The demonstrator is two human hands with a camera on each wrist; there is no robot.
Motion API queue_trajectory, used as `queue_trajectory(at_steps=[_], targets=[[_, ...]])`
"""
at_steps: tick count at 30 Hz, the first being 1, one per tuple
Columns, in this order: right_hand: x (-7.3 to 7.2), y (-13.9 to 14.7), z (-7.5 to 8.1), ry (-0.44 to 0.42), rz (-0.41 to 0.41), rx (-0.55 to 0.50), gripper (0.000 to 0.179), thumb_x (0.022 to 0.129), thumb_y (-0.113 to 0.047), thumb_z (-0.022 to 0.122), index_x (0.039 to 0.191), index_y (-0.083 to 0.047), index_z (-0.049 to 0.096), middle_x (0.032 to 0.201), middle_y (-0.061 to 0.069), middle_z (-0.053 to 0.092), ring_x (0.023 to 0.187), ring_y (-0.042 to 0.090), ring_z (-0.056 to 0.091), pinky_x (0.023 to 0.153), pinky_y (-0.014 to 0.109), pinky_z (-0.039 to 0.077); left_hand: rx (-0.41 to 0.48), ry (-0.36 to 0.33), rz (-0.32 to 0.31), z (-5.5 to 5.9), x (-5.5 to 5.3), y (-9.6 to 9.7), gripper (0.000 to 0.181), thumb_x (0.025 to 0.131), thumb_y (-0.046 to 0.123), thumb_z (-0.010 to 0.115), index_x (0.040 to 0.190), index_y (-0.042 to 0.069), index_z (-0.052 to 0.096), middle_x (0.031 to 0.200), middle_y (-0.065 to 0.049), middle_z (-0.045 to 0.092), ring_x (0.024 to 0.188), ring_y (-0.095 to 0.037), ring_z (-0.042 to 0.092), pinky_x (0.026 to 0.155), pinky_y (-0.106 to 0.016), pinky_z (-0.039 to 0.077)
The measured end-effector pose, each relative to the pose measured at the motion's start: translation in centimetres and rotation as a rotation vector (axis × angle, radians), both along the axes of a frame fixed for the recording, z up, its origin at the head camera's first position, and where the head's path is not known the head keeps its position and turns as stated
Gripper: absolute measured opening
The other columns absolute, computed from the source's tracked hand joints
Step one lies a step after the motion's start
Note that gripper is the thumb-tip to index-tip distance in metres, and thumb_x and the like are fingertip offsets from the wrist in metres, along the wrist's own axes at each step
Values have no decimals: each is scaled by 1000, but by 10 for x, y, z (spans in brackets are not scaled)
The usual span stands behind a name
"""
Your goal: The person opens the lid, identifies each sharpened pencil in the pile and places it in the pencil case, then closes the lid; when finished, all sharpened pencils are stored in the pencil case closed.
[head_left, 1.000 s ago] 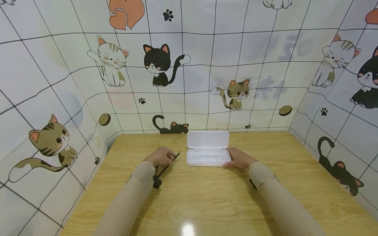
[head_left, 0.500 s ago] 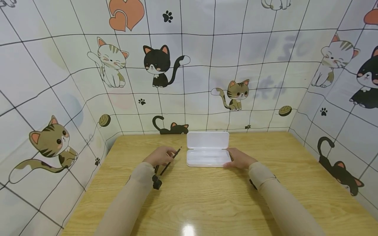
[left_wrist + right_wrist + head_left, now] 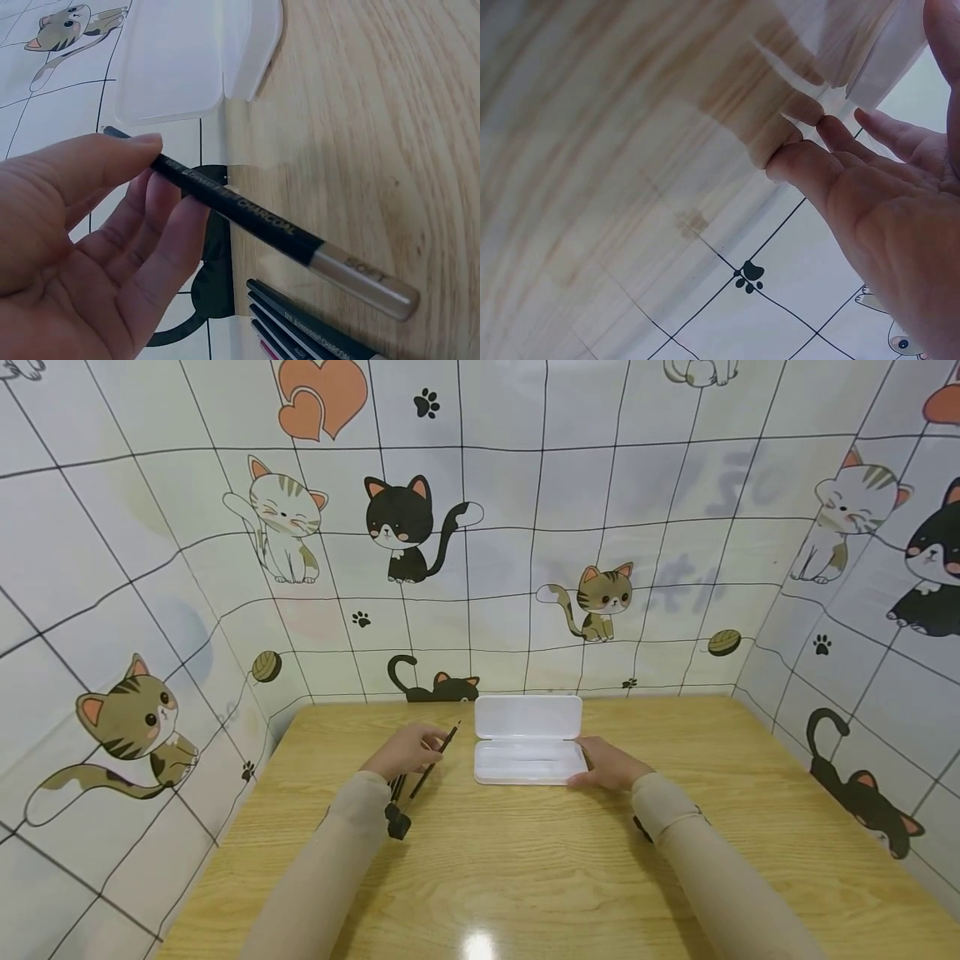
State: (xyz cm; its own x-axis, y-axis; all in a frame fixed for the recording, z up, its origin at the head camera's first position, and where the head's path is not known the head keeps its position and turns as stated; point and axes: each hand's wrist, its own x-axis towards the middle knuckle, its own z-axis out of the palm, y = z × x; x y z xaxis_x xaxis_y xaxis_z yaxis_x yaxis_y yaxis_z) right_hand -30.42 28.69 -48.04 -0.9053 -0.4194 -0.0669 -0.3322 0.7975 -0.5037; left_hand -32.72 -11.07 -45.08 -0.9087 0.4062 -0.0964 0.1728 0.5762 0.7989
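Note:
My left hand [image 3: 405, 752] pinches a black charcoal pencil [image 3: 240, 206] between thumb and fingers. Gold print reads CHARCOAL, and its gold end is marked SOFT. The pencil slants over the table, its thin tip pointing toward the back. Several similar pencils [image 3: 307, 330] lie side by side below it, mostly hidden by the left arm in the head view. A white translucent pencil case [image 3: 528, 718] stands with its lid raised and no pencil in its tray. At its right end my right hand [image 3: 611, 763] holds it, thumb by the front corner; the right wrist view shows the fingertips at the tabletop.
The wooden table [image 3: 510, 852] reaches back to a wall covering [image 3: 502, 552] printed with cats and grid lines, which also encloses both sides. Behind the case, the wall is close. A black wrist device [image 3: 398, 822] sits under the left wrist.
My left hand has lifted slightly and moved back with the charcoal pencil, whose tip now stands higher. The right hand and the pencil case have kept their place.

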Motion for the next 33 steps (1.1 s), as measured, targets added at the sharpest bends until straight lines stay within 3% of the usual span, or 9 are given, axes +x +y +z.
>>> queue_trajectory(at_steps=[9, 18, 28, 33], targets=[[-1, 0, -1, -16, -12, 11, 91, 89, -39, 78, 151, 10, 34, 154, 32, 36, 143, 49, 31, 116, 62, 26, 23, 72, 52, 7, 3, 2, 42, 97, 5, 69, 138, 8, 63, 113, -11, 63, 99, -23, 65, 76, -37, 60], [-2, 1, -2, -9, -14, 16, 90, 89, -38, 79, 151, 11, 34, 153, 33, 36, 143, 50, 31, 116, 62, 26, 55, 156, 64, 5, 0, 6, 41, 95, 7, 70, 136, 8, 64, 111, -9, 66, 99, -21, 66, 73, -31, 59], [-1, 1, -1, -6, -9, 8, 91, 89, -40, 78, 152, 10, 35, 154, 32, 36, 144, 49, 31, 116, 62, 26, 165, 223, 118, -1, -4, 6, 41, 97, 7, 69, 137, 9, 64, 115, -11, 67, 106, -26, 65, 78, -32, 59], [-2, 0, -2, -6, -6, 11, 90, 89, -39, 79, 151, 10, 35, 153, 32, 37, 143, 49, 32, 116, 62, 27, 186, 285, 98, -4, -4, 7, 39, 96, 5, 69, 134, 8, 66, 111, -10, 68, 106, -27, 65, 77, -34, 60]])
